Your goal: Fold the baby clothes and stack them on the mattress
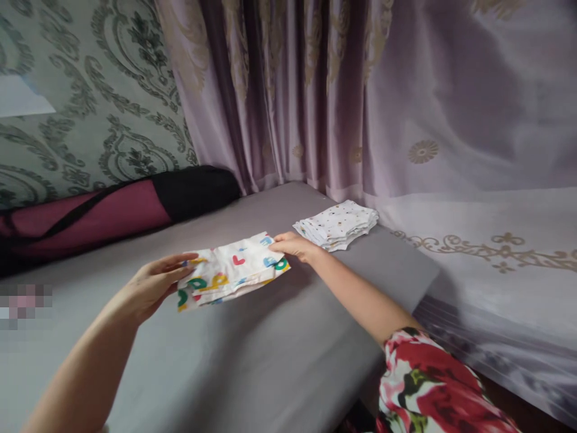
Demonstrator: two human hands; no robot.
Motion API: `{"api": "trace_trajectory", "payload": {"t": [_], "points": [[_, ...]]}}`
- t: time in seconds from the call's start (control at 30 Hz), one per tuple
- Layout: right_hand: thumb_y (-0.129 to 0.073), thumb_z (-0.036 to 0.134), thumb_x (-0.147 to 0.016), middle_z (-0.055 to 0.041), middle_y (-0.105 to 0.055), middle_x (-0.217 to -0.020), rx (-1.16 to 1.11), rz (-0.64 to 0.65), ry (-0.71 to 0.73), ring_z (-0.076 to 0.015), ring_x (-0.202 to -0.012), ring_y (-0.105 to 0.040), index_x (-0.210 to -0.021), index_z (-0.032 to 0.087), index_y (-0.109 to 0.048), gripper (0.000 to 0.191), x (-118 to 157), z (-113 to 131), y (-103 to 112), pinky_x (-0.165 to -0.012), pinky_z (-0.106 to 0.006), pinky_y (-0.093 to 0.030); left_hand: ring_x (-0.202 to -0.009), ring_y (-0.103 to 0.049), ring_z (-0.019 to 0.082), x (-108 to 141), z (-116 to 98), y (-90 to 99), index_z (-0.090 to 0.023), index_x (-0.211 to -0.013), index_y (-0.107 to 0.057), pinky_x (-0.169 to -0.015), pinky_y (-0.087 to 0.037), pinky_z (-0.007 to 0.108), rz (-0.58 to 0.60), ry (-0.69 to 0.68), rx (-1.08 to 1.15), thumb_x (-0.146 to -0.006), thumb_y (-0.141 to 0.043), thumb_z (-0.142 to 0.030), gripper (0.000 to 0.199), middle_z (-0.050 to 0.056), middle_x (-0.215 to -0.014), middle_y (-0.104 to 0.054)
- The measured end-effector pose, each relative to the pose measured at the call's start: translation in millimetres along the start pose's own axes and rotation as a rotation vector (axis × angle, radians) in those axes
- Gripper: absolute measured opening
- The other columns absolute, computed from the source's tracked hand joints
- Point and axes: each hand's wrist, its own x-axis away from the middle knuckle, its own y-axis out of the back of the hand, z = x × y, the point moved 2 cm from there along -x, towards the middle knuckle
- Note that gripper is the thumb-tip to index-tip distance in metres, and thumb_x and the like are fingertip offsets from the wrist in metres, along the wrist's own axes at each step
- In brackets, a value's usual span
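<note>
A folded white cloth [238, 262] with coloured shapes, among them a red heart, is stretched between my two hands over the grey bed surface. My left hand [155, 282] grips its left end, thumb and fingers pressed together on it. At the opposite end, my right hand [293, 246] pinches the upper right corner. Several layers show along the lower edge of the cloth. Just behind my right hand lies a stack of folded white cloths [338, 224] with small dots, resting on the bed.
A long maroon and black bag [130, 207] lies along the patterned wall at the left. Purple curtains [288, 96] hang behind the grey bed [270, 373] and along its right side. The bed's edge runs diagonally at the right. A blurred patch covers something at the far left.
</note>
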Motion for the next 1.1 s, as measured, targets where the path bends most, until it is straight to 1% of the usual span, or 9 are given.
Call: {"api": "trace_trajectory", "payload": {"t": [0.1, 0.2, 0.4, 0.53, 0.63, 0.73, 0.8, 0.97, 1.1], "points": [[-0.064, 0.01, -0.072, 0.0038, -0.061, -0.057, -0.137, -0.085, -0.039, -0.0083, -0.052, -0.055, -0.072, 0.014, -0.063, 0.004, 11, -2, 51, -0.051, -0.017, -0.044, -0.088, -0.066, 0.021, -7, -35, -42.9, -0.017, -0.103, -0.069, -0.068, -0.053, 0.026, 0.14, 0.0, 0.299, -0.049, -0.08, -0.038, 0.058, 0.007, -0.107, -0.072], [-0.063, 0.01, -0.074, 0.0022, -0.062, -0.061, -0.14, -0.181, -0.044, -0.0098, -0.052, -0.057, -0.075, 0.014, -0.064, 0.005, 20, -3, 103, -0.051, -0.019, -0.047, -0.085, -0.065, 0.018, -18, -67, -89.1, -0.014, -0.108, -0.067, -0.069, -0.053, 0.027, 0.208, -0.099, 0.372, -0.056, -0.077, -0.032, 0.056, 0.007, -0.108, -0.07], [-0.062, 0.007, -0.07, 0.0031, -0.058, -0.053, 0.162, -0.425, -0.08, -0.0084, -0.048, -0.053, -0.07, 0.013, -0.066, 0.007, 29, 0, 206, -0.046, -0.016, -0.041, -0.083, -0.065, 0.016, -42, -115, -178.5, -0.012, -0.112, -0.061, -0.078, -0.055, 0.033, 0.394, -0.208, 0.48, -0.068, -0.065, -0.018, 0.045, 0.008, -0.102, -0.067], [-0.06, 0.005, -0.068, -0.0014, -0.066, -0.062, 0.463, -0.54, -0.123, -0.0122, -0.055, -0.06, -0.083, 0.012, -0.072, 0.02, 28, 2, 256, -0.053, -0.02, -0.046, -0.082, -0.064, 0.015, -49, -137, -225.1, -0.014, -0.114, -0.059, -0.079, -0.054, 0.032, 0.498, -0.22, 0.512, -0.068, -0.063, -0.011, 0.046, 0.007, -0.1, -0.066], [-0.058, 0.003, -0.068, -0.0046, -0.072, -0.08, 0.629, -0.608, -0.104, -0.0145, -0.067, -0.065, -0.101, 0.013, -0.072, 0.037, 22, 0, 280, -0.061, -0.02, -0.047, -0.075, -0.063, 0.013, -52, -147, -253.8, -0.013, -0.121, -0.055, -0.075, -0.054, 0.029, 0.541, -0.215, 0.48, -0.069, -0.061, -0.006, 0.054, 0.003, -0.082, -0.064], [-0.059, 0.001, -0.067, -0.0082, -0.071, -0.103, 0.727, -0.673, -0.062, -0.0162, -0.082, -0.065, -0.123, 0.015, -0.062, 0.058, 15, -3, 295, -0.069, -0.021, -0.047, -0.068, -0.061, 0.012, -55, -148, -278.3, -0.011, -0.129, -0.049, -0.072, -0.054, 0.027, 0.541, -0.208, 0.473, -0.069, -0.06, -0.003, 0.061, -0.002, -0.068, -0.057], [-0.059, 0.002, -0.069, -0.0106, -0.068, -0.113, 0.794, -0.716, -0.043, -0.0172, -0.089, -0.063, -0.13, 0.015, -0.055, 0.063, 9, -6, 302, -0.074, -0.022, -0.047, -0.067, -0.06, 0.012, -58, -146, -292.5, -0.011, -0.132, -0.047, -0.072, -0.053, 0.027, 0.538, -0.201, 0.494, -0.068, -0.061, -0.004, 0.065, -0.003, -0.066, -0.056], [-0.051, 0.009, -0.081, -0.0066, -0.069, -0.105, 0.918, -0.746, -0.053, -0.016, -0.086, -0.062, -0.111, 0.02, -0.067, 0.036, -4, -12, 307, -0.075, -0.023, -0.045, -0.065, -0.061, 0.013, -67, -136, -318.9, -0.011, -0.139, -0.04, -0.074, -0.053, 0.027, 0.517, -0.174, 0.515, -0.068, -0.062, -0.005, 0.075, -0.004, -0.065, -0.055], [-0.052, 0.008, -0.082, -0.0064, -0.07, -0.102, 0.973, -0.731, -0.087, -0.017, -0.089, -0.063, -0.099, 0.021, -0.072, 0.029, -8, -17, 307, -0.078, -0.024, -0.044, -0.064, -0.061, 0.014, -71, -130, -329.1, -0.012, -0.139, -0.042, -0.075, -0.052, 0.028, 0.502, -0.181, 0.496, -0.066, -0.064, -0.008, 0.076, -0.004, -0.065, -0.055]]}}
